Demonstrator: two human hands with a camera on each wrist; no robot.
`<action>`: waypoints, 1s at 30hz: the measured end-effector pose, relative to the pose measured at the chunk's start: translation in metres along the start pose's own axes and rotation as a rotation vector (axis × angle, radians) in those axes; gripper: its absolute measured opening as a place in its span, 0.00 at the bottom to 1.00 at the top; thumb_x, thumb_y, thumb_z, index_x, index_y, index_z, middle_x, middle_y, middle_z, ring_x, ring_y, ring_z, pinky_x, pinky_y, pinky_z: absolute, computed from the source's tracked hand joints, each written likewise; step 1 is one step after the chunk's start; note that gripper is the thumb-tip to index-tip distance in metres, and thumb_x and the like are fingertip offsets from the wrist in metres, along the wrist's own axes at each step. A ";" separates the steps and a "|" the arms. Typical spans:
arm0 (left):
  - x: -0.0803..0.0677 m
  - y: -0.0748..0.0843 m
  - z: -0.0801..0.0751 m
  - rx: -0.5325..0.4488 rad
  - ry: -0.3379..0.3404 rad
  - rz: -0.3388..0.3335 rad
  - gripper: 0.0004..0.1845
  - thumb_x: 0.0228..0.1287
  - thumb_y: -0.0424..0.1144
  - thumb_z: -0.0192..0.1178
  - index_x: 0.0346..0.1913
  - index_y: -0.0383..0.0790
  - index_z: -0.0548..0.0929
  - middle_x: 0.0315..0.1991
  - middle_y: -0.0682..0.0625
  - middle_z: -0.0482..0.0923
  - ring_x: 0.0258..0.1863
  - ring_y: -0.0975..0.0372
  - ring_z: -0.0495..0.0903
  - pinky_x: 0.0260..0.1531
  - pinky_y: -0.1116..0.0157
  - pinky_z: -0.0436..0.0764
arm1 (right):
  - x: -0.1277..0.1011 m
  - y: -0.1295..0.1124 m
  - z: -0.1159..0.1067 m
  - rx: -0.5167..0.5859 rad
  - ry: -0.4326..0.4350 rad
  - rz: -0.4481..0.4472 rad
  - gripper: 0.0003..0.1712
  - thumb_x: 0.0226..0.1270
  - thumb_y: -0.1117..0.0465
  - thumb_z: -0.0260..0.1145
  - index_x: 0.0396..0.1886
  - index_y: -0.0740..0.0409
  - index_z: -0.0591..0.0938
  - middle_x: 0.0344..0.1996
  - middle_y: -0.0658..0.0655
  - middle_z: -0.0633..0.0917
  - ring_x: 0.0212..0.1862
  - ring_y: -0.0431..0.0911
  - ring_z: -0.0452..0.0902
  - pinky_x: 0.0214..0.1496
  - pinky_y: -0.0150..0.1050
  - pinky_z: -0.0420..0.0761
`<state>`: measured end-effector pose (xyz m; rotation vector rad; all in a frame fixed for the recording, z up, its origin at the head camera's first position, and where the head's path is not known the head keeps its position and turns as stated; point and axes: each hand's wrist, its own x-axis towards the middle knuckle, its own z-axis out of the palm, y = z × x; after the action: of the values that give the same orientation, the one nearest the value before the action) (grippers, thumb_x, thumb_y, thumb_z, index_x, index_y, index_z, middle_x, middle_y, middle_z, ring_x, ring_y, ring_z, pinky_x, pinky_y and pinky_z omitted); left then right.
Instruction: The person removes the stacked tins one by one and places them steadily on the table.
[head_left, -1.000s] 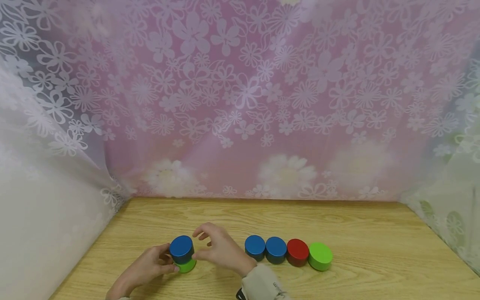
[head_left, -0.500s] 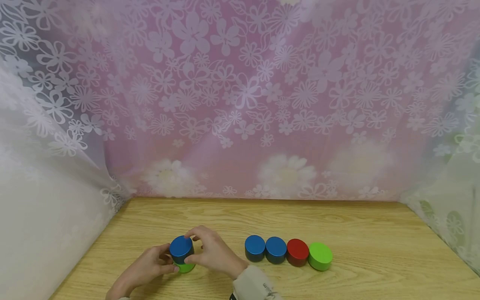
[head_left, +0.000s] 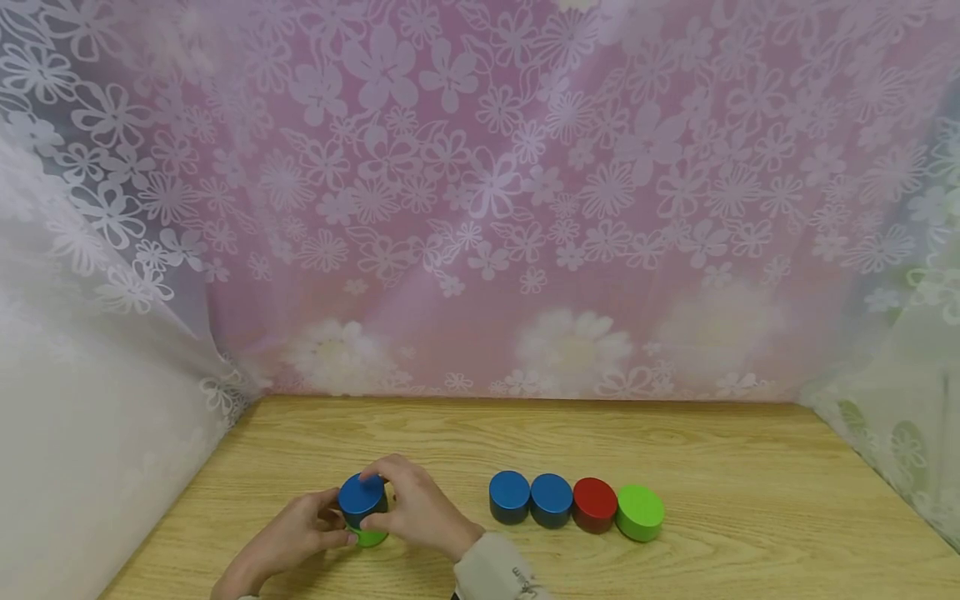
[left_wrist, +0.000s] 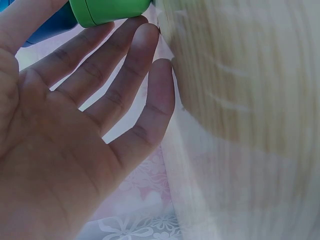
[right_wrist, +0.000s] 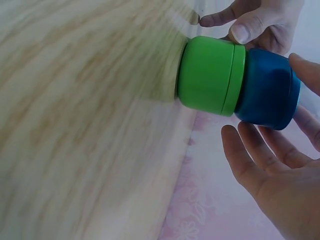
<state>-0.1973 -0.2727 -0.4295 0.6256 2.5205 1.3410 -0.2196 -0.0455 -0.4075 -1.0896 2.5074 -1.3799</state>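
Wooden table (head_left: pixel 712 467) across the lower frame, row of four tins (head_left: pixel 575 503) lower centre, right hand (head_left: pixel 420 510) fingers curled round blue tin (head_left: pixel 362 495) stacked on green tin (head_left: pixel 369 537) lower left, left hand (head_left: pixel 288 537) fingers relaxed, touching green tin's side.

We see soft, even, bright light in the head view, with faint shadows beneath the cylinders. In both wrist views the tabletop (right_wrist: pixel 75 125) grain smears into blur, and the left hand (left_wrist: pixel 70 150) sits close, slightly soft.
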 end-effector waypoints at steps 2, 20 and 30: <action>0.000 0.000 0.000 -0.004 0.000 -0.002 0.27 0.65 0.34 0.69 0.60 0.19 0.75 0.50 0.38 0.82 0.45 0.47 0.82 0.44 0.44 0.81 | 0.000 0.000 0.001 -0.005 -0.003 -0.002 0.24 0.57 0.64 0.80 0.53 0.54 0.82 0.52 0.46 0.81 0.53 0.37 0.76 0.53 0.33 0.77; 0.000 -0.001 0.000 0.001 0.001 0.002 0.25 0.65 0.34 0.69 0.59 0.21 0.76 0.48 0.41 0.82 0.45 0.48 0.82 0.42 0.48 0.82 | 0.001 0.002 0.005 0.021 0.011 0.016 0.20 0.60 0.66 0.78 0.52 0.55 0.83 0.50 0.48 0.81 0.51 0.38 0.78 0.47 0.30 0.79; 0.001 0.001 0.001 0.018 0.016 -0.011 0.27 0.64 0.36 0.71 0.59 0.21 0.77 0.54 0.33 0.80 0.46 0.46 0.82 0.44 0.48 0.83 | -0.003 -0.001 -0.007 0.032 0.037 -0.002 0.21 0.60 0.67 0.77 0.53 0.57 0.83 0.50 0.49 0.81 0.54 0.40 0.78 0.49 0.31 0.80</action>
<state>-0.1983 -0.2714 -0.4293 0.6054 2.5481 1.3263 -0.2195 -0.0384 -0.4031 -1.0706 2.5006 -1.4492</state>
